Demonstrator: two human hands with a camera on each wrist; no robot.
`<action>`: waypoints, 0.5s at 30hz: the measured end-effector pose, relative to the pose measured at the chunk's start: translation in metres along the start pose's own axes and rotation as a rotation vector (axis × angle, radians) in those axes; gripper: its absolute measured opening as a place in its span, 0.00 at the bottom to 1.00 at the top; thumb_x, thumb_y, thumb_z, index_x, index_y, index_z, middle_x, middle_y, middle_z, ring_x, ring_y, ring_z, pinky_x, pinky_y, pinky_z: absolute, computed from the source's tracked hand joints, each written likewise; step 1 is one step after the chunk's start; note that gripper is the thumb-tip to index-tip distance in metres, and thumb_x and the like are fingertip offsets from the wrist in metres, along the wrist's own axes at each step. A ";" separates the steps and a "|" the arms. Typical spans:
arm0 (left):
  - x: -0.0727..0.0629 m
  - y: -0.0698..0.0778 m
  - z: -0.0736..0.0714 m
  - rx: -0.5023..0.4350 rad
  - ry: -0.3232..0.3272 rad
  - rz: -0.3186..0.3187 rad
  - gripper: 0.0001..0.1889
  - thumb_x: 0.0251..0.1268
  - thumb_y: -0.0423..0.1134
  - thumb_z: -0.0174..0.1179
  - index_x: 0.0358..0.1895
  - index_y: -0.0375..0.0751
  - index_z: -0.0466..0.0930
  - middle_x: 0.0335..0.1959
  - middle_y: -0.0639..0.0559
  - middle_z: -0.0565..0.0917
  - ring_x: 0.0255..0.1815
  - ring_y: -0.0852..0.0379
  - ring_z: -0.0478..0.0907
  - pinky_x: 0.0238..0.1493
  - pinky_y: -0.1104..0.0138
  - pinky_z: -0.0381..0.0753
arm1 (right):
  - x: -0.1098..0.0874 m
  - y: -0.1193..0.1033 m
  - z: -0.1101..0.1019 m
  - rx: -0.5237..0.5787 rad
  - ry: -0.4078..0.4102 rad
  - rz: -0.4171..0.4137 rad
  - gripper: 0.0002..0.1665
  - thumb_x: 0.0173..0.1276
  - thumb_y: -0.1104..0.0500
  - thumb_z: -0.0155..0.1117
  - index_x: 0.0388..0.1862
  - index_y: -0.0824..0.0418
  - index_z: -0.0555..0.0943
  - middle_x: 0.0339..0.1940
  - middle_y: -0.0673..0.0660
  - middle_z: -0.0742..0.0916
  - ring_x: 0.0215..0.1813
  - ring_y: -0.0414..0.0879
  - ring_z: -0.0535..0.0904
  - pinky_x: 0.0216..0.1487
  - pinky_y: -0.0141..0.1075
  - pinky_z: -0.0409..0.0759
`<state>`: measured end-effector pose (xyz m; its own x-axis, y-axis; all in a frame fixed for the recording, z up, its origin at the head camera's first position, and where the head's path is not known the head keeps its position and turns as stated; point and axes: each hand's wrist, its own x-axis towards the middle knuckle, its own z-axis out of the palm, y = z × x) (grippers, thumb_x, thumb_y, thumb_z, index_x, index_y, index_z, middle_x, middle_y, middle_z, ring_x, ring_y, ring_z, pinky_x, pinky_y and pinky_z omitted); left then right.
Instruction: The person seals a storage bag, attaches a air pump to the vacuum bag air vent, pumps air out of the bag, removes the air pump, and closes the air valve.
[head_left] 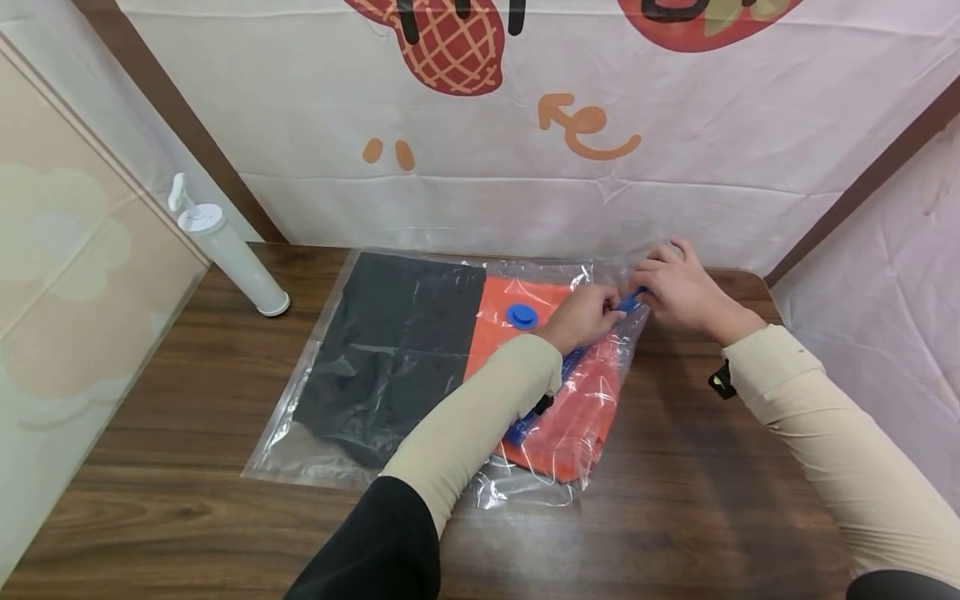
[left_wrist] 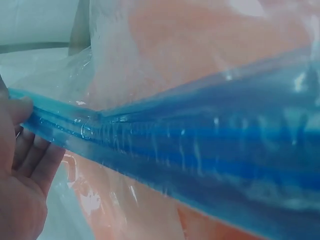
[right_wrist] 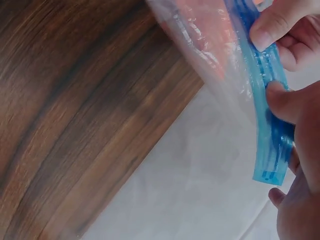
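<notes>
A clear plastic vacuum storage bag lies on the table with dark grey fabric and orange fabric inside. It has a round blue valve and a blue zip seal along its open-end side. My left hand pinches the seal between thumb and fingers near its far end. Just beyond it, my right hand grips the end of the seal strip. In the right wrist view, both thumbs press on the blue strip, whose tip sticks out past the right thumb.
A white hand pump stands at the back left of the wooden table. Behind the table hangs a printed cloth, with more cloth panels at both sides. The right end of the bag is lifted off the tabletop.
</notes>
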<state>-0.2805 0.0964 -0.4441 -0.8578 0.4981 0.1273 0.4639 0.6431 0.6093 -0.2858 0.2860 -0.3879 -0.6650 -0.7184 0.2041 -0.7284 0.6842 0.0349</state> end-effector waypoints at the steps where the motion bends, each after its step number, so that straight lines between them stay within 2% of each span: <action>1: 0.000 0.001 0.000 -0.008 0.008 -0.003 0.07 0.73 0.41 0.64 0.40 0.40 0.81 0.32 0.54 0.81 0.32 0.61 0.76 0.36 0.75 0.72 | 0.000 0.000 0.000 0.008 -0.003 0.009 0.08 0.60 0.69 0.70 0.37 0.59 0.85 0.42 0.58 0.87 0.56 0.60 0.73 0.68 0.71 0.52; 6: 0.001 0.004 0.000 -0.048 0.046 -0.018 0.08 0.73 0.40 0.64 0.43 0.39 0.82 0.36 0.51 0.84 0.36 0.61 0.78 0.39 0.75 0.73 | 0.001 0.002 -0.001 0.041 -0.014 0.044 0.08 0.60 0.67 0.73 0.36 0.58 0.84 0.40 0.57 0.86 0.56 0.60 0.72 0.69 0.69 0.51; 11: 0.001 0.008 -0.003 -0.007 0.067 -0.027 0.06 0.73 0.41 0.63 0.42 0.41 0.83 0.34 0.53 0.83 0.33 0.62 0.76 0.36 0.74 0.72 | 0.003 0.003 -0.002 0.048 0.005 0.048 0.09 0.60 0.67 0.75 0.34 0.57 0.84 0.39 0.56 0.86 0.55 0.61 0.72 0.69 0.68 0.51; 15: 0.001 0.009 -0.002 0.036 0.096 -0.029 0.05 0.72 0.39 0.63 0.39 0.43 0.83 0.32 0.55 0.81 0.32 0.62 0.75 0.35 0.74 0.71 | 0.003 0.004 0.001 0.032 0.054 0.009 0.09 0.59 0.70 0.73 0.33 0.58 0.83 0.37 0.56 0.85 0.54 0.60 0.73 0.67 0.68 0.53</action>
<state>-0.2778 0.1019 -0.4368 -0.8875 0.4218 0.1856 0.4446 0.6779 0.5855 -0.2909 0.2864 -0.3886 -0.6627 -0.7035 0.2567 -0.7277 0.6859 0.0014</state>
